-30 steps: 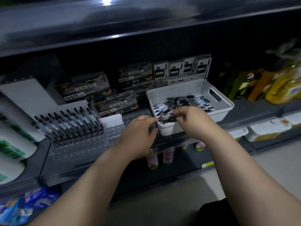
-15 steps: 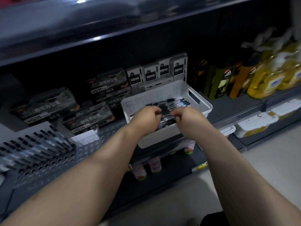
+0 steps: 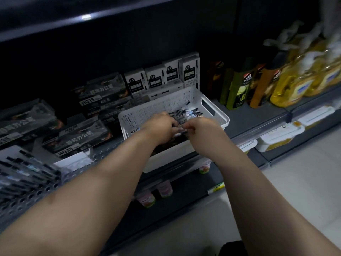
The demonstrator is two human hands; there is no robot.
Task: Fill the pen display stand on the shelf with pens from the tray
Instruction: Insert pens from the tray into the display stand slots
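Gripping pens [image 3: 188, 114] inside the white tray [image 3: 162, 108], left hand [image 3: 161, 127] and right hand [image 3: 203, 129] curl their fingers [image 3: 172, 123]; boxes [image 3: 156, 78] stand behind, bottles [image 3: 238, 87] beside.

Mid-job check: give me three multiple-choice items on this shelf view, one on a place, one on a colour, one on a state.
1. Where does the pen stand sit relative to the tray?
A right of it
B left of it
C inside it

2. Which colour is the tray?
A white
B yellow
C black

3. What are the left hand and right hand doing?
A hanging idle
B pressing the pen stand
C gripping pens in the tray

Answers:
1 B, the pen stand is at the view's lower left.
2 A, its walls are plainly white.
3 C, both hands' fingers curl round pens inside the tray.
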